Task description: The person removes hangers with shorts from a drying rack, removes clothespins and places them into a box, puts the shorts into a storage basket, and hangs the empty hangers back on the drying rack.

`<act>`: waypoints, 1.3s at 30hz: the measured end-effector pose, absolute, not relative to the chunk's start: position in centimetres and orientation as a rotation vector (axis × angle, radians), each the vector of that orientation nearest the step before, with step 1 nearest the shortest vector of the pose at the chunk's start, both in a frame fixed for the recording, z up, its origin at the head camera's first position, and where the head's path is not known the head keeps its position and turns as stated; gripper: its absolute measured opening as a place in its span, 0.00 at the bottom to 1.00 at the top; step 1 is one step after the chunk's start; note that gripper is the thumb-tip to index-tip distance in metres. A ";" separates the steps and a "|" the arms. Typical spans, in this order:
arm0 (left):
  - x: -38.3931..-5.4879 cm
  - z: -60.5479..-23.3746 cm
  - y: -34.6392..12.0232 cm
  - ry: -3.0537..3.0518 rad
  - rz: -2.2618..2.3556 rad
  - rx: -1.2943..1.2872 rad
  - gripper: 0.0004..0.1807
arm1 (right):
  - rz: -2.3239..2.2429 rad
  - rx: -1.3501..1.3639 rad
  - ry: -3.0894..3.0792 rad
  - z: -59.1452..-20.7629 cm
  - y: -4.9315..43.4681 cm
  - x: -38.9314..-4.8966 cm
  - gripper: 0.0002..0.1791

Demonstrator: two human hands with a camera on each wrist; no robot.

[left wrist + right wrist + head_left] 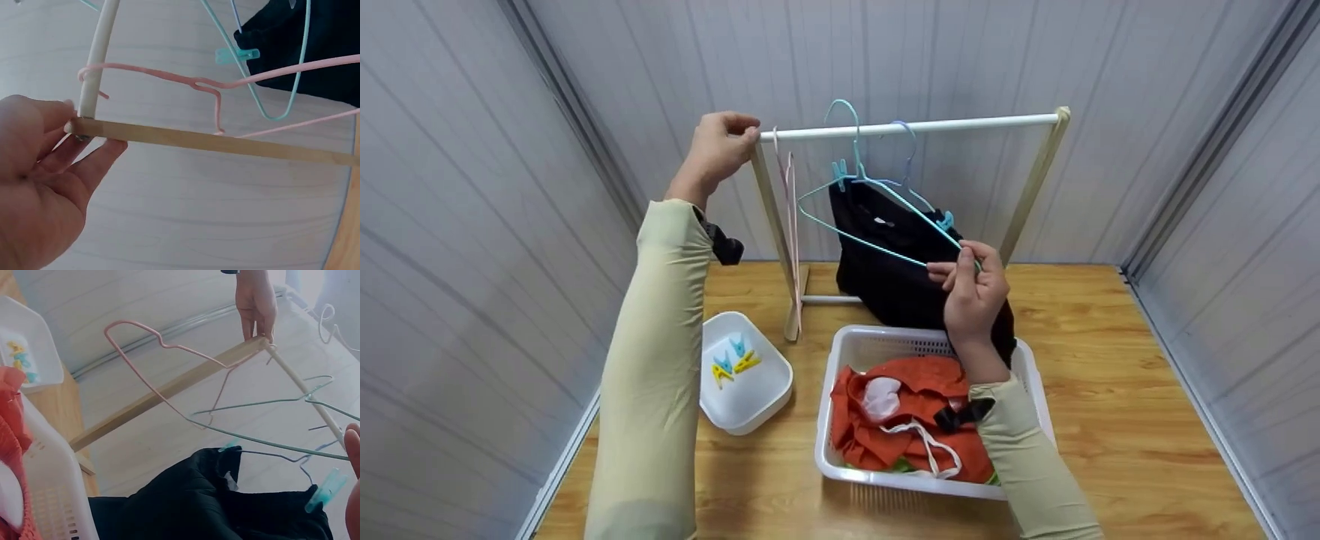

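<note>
My left hand (720, 154) grips the top left corner of a clothes rack, where the white rail (990, 124) meets the wooden post (214, 142). With the fingers and thumb of my right hand (976, 296) I pinch the right corner of a light teal clothes hanger (877, 251), which is tilted and bare. Its hook overlaps the rail in the head view. Behind it, black trousers or a similar black garment (877, 277) hang from a blue hanger (913, 161), with teal clothespins (840, 174) at the waist. A pink hanger (163, 74) hangs by the left post.
Below the rack, a white basket (834, 450) holds orange clothing (915, 371) with a white drawstring, its right side partly behind my right forearm. A white tub (750, 416) to the left contains several blue and yellow clothespins (746, 362). Panelled walls stand around the wooden floor.
</note>
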State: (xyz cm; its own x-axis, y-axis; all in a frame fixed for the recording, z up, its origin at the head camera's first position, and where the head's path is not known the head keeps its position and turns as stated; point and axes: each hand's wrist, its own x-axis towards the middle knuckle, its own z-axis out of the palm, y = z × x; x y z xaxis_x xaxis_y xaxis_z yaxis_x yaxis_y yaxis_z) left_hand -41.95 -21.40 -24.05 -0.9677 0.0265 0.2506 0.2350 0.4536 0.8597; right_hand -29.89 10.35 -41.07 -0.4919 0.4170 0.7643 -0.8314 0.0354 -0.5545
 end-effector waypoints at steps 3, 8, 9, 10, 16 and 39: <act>-42.0 -24.7 -21.8 -2.377 -1.754 -0.214 0.17 | 1.562 0.446 -1.343 -41.4 9.4 -30.2 0.08; -41.9 -25.7 -22.1 -2.242 -1.907 -0.201 0.15 | 1.461 0.395 -1.419 -42.9 7.7 -30.3 0.07; -41.9 -25.8 -22.1 -2.228 -1.909 -0.196 0.15 | 1.448 0.385 -1.447 -43.4 7.5 -30.2 0.07; -41.9 -25.9 -22.0 -2.221 -1.902 -0.193 0.14 | 1.441 0.379 -1.471 -43.9 7.1 -29.9 0.07; -42.0 -26.2 -21.6 -2.180 -1.891 -0.193 0.14 | 1.299 0.380 -1.701 -47.1 5.7 -28.1 0.08; -42.3 -27.7 -21.8 -2.116 -1.960 -0.202 0.13 | 0.839 0.173 -1.936 -41.8 12.1 -29.2 0.18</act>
